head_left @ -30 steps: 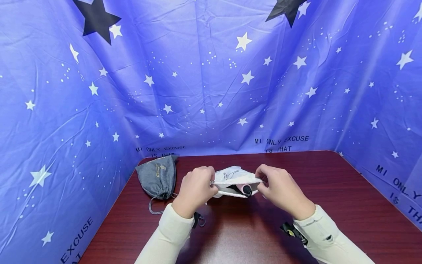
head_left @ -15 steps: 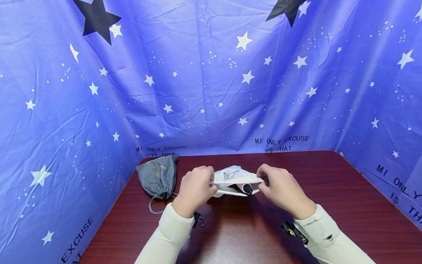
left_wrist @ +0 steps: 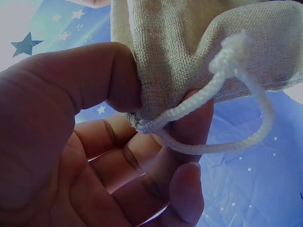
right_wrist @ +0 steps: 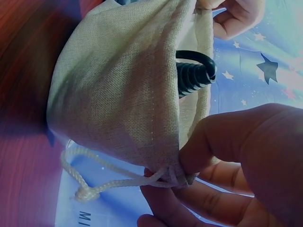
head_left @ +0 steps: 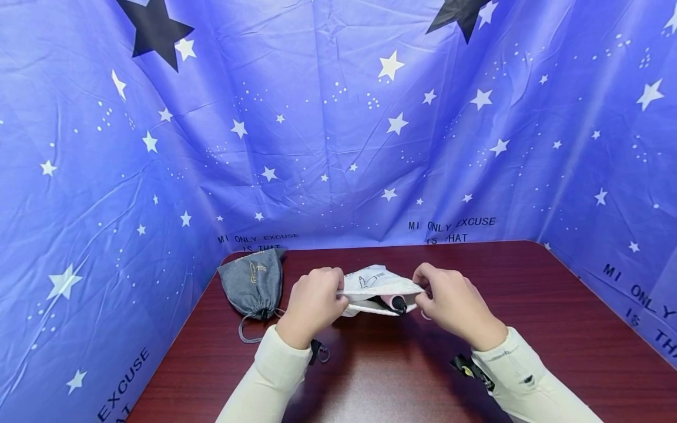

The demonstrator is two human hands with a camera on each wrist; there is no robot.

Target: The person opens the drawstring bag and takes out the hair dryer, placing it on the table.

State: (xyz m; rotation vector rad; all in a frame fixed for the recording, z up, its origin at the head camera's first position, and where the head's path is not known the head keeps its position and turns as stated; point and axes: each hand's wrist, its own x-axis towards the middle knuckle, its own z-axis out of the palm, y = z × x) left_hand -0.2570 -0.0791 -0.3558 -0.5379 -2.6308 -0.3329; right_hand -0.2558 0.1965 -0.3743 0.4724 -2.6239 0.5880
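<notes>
A white cloth drawstring bag with a line drawing on it is held with its mouth spread, facing me. My left hand pinches one corner of the mouth between thumb and fingers. At the opposite corner, my right hand pinches the hem. Inside lies a pink item with a black end; in the right wrist view this shows a ribbed black cord sleeve and a bent cord. The rest of it is hidden in the bag. Knotted white drawstring loops hang by each hand, as the left cord shows.
A grey drawstring bag with a yellow print lies to the left on the dark red wooden table, its cord trailing toward my left wrist. A blue star-printed cloth walls the table at the back and sides.
Both hands stay almost in place on the white bag. The black end inside has shifted very slightly, and the right edge of the mouth has moved a touch to the right.
</notes>
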